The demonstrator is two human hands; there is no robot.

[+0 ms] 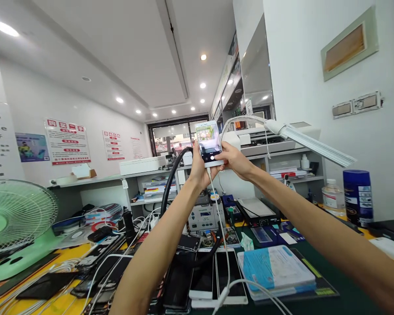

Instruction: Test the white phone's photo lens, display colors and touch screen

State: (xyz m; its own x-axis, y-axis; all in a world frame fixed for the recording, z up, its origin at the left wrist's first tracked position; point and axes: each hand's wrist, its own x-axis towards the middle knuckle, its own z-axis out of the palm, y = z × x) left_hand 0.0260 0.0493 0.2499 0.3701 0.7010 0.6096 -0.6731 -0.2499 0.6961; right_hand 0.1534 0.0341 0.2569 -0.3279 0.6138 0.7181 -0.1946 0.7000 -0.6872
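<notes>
A white smartphone (209, 142) is held up at arm's length, upright, its lit screen showing a camera picture with a round white button near the bottom. My left hand (199, 168) grips its left side and lower edge, with the thumb along the side. At the lower right corner, my right hand (233, 160) closes on the phone, one digit lying over the screen close to the round button. Its other fingers are partly hidden. A white cable (220, 218) runs from the phone's bottom edge down to the bench.
Several phones (179, 280) lie on the bench below my arms. A blue and white box (277, 269) sits to their right. A green fan (16, 223) stands at left. A black hose (170, 183) arches beside my left forearm; a lamp (315, 142) extends above my right.
</notes>
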